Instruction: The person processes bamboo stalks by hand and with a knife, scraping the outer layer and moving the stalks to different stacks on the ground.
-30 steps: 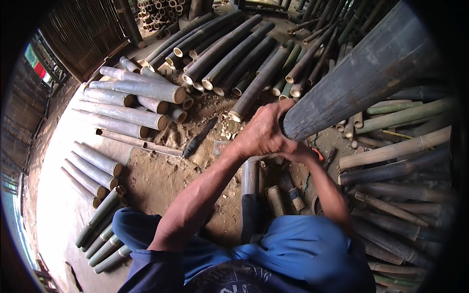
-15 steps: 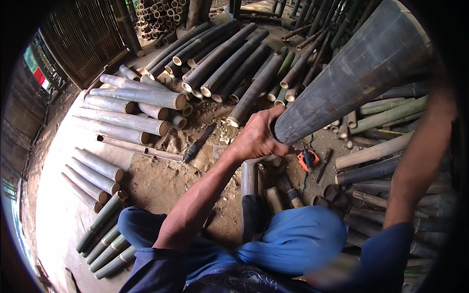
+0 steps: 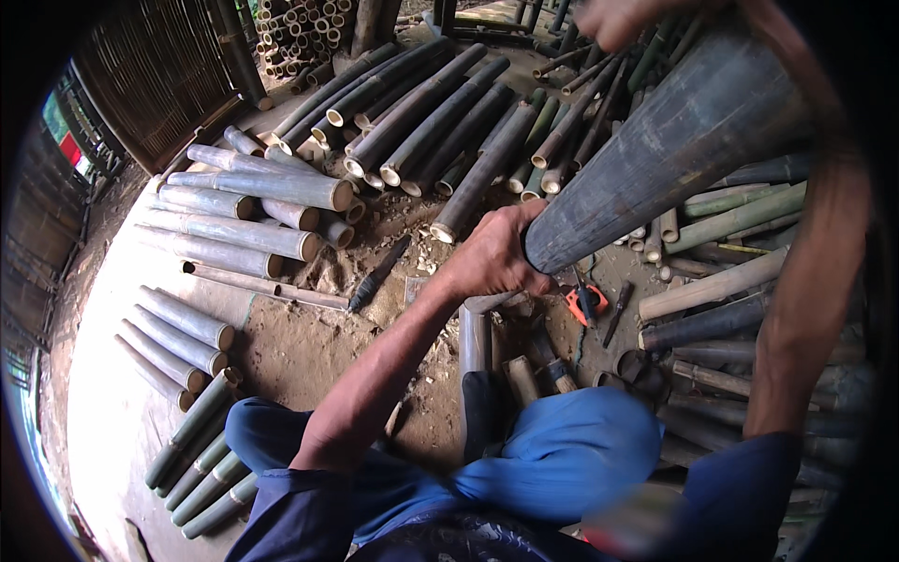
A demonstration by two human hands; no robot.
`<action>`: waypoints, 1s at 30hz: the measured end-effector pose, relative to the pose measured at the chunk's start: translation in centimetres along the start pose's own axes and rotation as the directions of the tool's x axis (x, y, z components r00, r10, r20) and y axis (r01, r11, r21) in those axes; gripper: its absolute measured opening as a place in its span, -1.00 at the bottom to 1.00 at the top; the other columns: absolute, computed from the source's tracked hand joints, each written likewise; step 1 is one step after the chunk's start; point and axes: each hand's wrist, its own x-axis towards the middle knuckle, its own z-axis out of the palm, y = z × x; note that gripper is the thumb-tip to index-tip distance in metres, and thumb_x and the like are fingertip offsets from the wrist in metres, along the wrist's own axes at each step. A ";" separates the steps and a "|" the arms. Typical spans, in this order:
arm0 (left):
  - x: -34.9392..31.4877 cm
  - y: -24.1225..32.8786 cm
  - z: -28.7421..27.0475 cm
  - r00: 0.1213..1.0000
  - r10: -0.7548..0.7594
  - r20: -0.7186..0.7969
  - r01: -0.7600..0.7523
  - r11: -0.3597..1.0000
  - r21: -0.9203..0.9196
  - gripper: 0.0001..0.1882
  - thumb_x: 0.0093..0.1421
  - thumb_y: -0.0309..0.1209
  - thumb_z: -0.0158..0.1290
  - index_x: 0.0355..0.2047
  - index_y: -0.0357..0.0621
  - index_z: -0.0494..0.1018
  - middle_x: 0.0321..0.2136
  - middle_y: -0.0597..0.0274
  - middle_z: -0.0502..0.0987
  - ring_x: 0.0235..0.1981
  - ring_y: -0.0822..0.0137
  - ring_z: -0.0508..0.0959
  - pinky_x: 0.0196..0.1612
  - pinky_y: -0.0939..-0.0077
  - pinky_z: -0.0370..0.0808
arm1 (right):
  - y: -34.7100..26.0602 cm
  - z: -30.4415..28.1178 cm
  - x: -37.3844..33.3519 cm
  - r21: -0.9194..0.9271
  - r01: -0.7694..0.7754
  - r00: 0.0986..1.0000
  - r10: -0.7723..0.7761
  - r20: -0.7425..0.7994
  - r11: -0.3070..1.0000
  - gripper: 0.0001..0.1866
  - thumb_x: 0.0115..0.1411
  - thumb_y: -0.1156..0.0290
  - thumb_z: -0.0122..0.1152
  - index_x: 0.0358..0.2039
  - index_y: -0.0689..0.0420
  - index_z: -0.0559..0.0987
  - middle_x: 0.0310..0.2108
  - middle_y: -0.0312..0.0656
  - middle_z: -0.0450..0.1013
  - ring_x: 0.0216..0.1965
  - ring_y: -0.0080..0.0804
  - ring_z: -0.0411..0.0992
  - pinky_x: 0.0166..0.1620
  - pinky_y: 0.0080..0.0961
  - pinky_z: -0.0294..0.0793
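A thick dark bamboo tube (image 3: 674, 122) slants across the upper right, its wide end close to the view's upper edge. My left hand (image 3: 501, 253) wraps round its narrow lower end, thumb beneath. My right arm rises along the right side and bends over the tube's upper end. At the top, my right hand (image 3: 623, 21) is partly cut off and smeared, fingers somewhat curled; whether it touches the tube is hidden. Below the left hand, a piece of bamboo (image 3: 476, 342) stands between my legs. An orange and black tool (image 3: 588, 303) lies on the ground beyond my knee.
Cut bamboo tubes (image 3: 449, 122) lie in a heap ahead, with pale tubes (image 3: 234, 229) to the left. More bamboo poles (image 3: 716, 276) crowd the right side. A dark-wrapped blade tool (image 3: 379, 273) rests on the dirt near a split bamboo piece (image 3: 272, 286).
My right hand has swung up and leftward over the tube's upper end, into view at the top. The left hand keeps its hold, and the tube has tilted slightly lower.
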 end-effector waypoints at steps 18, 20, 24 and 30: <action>-4.7 -5.8 -6.5 0.878 0.255 0.406 -0.467 0.262 0.845 -0.34 0.14 -0.54 0.28 0.22 -0.29 0.26 -0.12 0.04 0.61 -0.02 0.24 0.62 0.02 0.29 0.63 | -1.4 -0.7 4.6 0.348 0.135 0.970 -0.196 0.146 0.928 -0.39 0.39 -0.11 0.07 -0.05 0.31 0.56 -0.19 0.02 0.54 -0.10 -0.28 0.54 0.01 -0.34 0.54; -5.3 -6.3 -8.1 0.783 0.333 0.525 -0.540 -0.053 0.840 -0.30 0.12 -0.47 0.33 0.24 -0.22 0.28 -0.07 0.09 0.59 0.03 0.25 0.59 0.04 0.32 0.61 | -1.9 -0.4 4.1 0.384 0.125 0.962 -0.207 0.181 0.915 -0.23 0.34 -0.22 0.09 0.14 0.32 0.44 -0.08 0.05 0.45 -0.02 -0.22 0.47 0.10 -0.24 0.47; -6.8 -1.3 -8.1 0.987 -0.157 -0.021 0.157 0.988 -0.007 -0.19 -0.19 -0.25 0.54 0.10 -0.20 0.50 -0.04 0.19 0.57 0.00 0.23 0.56 0.14 0.28 0.51 | 3.1 5.4 2.0 0.292 0.089 0.977 -0.140 0.159 0.952 0.01 0.19 -0.27 0.26 0.36 0.30 0.26 0.21 0.14 0.34 0.18 -0.10 0.40 0.27 0.08 0.32; -8.2 -0.6 -6.8 0.921 -0.371 -0.118 0.323 0.897 -0.304 -0.32 -0.23 -0.39 0.50 -0.03 -0.33 0.58 -0.11 0.15 0.64 -0.02 0.28 0.58 0.09 0.37 0.52 | 7.4 16.3 -1.6 0.006 0.075 0.991 -0.074 -0.112 0.997 -0.27 0.00 0.05 0.61 0.00 0.30 0.50 -0.27 0.05 0.60 -0.17 -0.12 0.64 -0.04 -0.19 0.62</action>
